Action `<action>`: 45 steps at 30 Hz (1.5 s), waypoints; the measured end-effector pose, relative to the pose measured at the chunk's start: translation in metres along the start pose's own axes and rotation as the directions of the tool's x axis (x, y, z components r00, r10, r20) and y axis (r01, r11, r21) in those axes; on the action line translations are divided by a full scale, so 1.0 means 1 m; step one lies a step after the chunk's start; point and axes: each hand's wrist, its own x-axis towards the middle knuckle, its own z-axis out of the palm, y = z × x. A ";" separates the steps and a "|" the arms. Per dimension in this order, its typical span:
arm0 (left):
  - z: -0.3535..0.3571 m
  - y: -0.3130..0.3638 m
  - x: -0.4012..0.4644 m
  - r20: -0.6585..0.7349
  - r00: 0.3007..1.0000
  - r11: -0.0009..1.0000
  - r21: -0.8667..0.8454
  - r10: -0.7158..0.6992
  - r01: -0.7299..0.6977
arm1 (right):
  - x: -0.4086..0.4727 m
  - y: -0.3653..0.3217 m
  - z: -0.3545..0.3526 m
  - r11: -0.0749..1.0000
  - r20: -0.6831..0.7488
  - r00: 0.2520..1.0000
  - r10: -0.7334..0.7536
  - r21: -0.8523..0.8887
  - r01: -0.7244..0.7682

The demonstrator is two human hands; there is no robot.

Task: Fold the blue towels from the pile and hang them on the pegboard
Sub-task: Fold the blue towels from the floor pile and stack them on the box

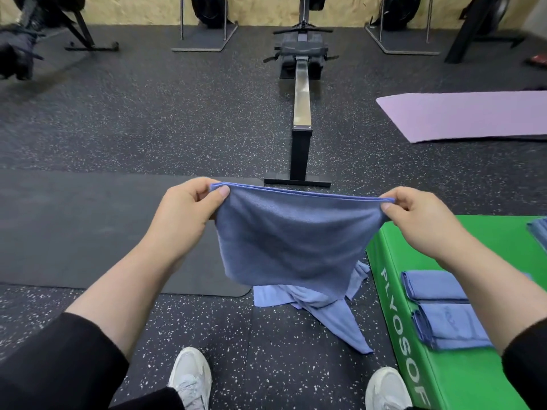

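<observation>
Beside green box (396, 335) lettered "PLYOSOF", both hands pinch blue towel (290, 241).

The held towel (291, 238) hides most of the pile (331, 309) on the floor. The green box (393, 294) and a towel (539, 232) on it are cut by the right edge. A dark blurred shape (17, 51) at top left is unclear.

Speckled black rubber floor (148, 128) — rowing machine (301, 93), purple mat (467, 116), chipboard wall (133, 8).
</observation>
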 end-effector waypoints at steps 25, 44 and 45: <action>0.058 0.021 -0.004 0.211 0.976 0.991 0.107 0.056 -0.080 | -0.002 -0.091 0.069 0.912 0.420 0.840 -0.344 0.362 0.192; 0.014 -0.033 0.005 0.066 0.989 0.751 0.658 -0.133 0.057 | 0.015 -0.033 0.025 0.942 -0.055 0.985 -0.166 0.288 0.175; 0.011 -0.035 0.005 0.033 0.992 0.750 0.658 -0.118 0.067 | 0.015 -0.029 0.025 0.949 -0.055 0.986 -0.154 0.270 0.163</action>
